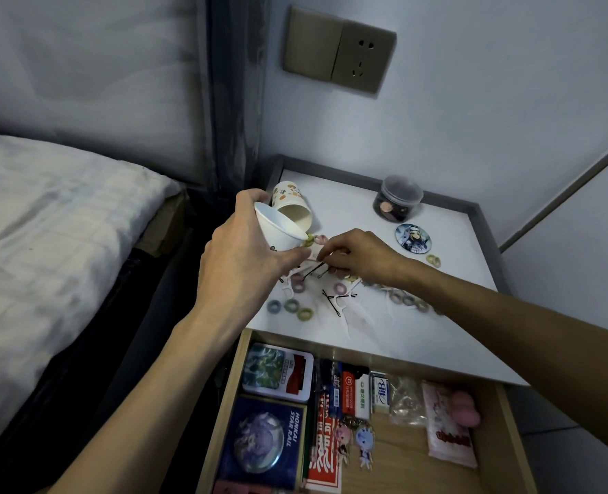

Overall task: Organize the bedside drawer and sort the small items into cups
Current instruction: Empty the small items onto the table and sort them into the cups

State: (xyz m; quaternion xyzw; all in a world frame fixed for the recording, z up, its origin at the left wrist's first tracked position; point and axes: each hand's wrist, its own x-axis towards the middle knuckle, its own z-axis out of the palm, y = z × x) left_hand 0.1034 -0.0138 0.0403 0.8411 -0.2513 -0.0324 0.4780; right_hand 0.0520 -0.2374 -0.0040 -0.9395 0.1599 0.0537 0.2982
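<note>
- The left hand [245, 251] grips a plain white paper cup [277, 229] round its wall, tilted with the mouth towards the right hand, over the left part of the white nightstand top [438, 315].
- The right hand [359, 256] is just beside the cup. Its fingertips are bunched down on the top and appear to pinch a thin black wire hairpin [315, 269].
- More hairpins [334, 303] lie nearer the front edge, mixed with small pastel fabric hair ties [291, 305] and white plastic floss picks [288, 289].
- The hairpin is probably light, stiff and springy, and it lies flat on a smooth surface. It is best pinched at the closed bend or slid to get a nail under it.
- The hair ties look soft and squashy, so several could be scooped up at once. The floss picks are light, with thin handles that may tangle.
- The paper cup is light and crushable. It needs a loose hold around the middle of the wall, and it could tip over once set down nearly empty.
- A patterned paper cup [292, 205] lies on its side at the back left corner.
- A clear lidded plastic jar [397, 199] stands near the back edge, with a round picture badge [413, 238] in front of it.
- The open wooden drawer [223, 404] below holds tins, packets and keyring charms.
</note>
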